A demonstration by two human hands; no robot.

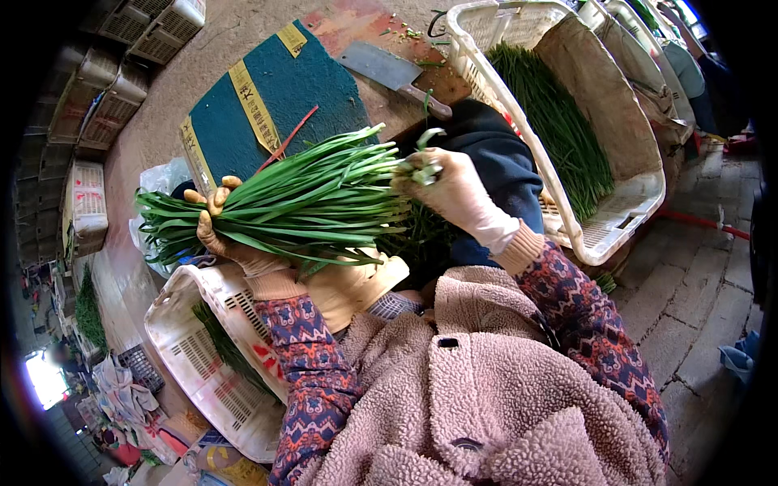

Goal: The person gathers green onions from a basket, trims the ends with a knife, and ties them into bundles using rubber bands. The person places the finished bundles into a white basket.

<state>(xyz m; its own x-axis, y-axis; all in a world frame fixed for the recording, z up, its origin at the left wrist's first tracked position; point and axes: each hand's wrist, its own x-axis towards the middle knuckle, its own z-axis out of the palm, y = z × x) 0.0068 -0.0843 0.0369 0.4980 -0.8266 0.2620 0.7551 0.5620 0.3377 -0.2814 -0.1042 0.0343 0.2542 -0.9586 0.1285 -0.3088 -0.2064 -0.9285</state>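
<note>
A thick bunch of green garlic chives [316,197] lies across in front of me, its pale cut ends pointing right. My left hand [228,234], in a stained glove, is wrapped around the leafy end. At the stem ends, my right hand [456,188], in a whitish glove, pinches a few pale, limp leaf scraps [428,172]. Beyond the bunch is a blue-green board [304,91] with yellow tape that bears writing. A thin red strip [295,133] sticks up behind the chives.
A cleaver [386,65] lies beyond the board's right side. At right, a white plastic crate [632,200] holds more chives [553,121] and a brown cloth. Another white crate [194,352] with chives stands at lower left. Stacked crates [115,91] line the far left.
</note>
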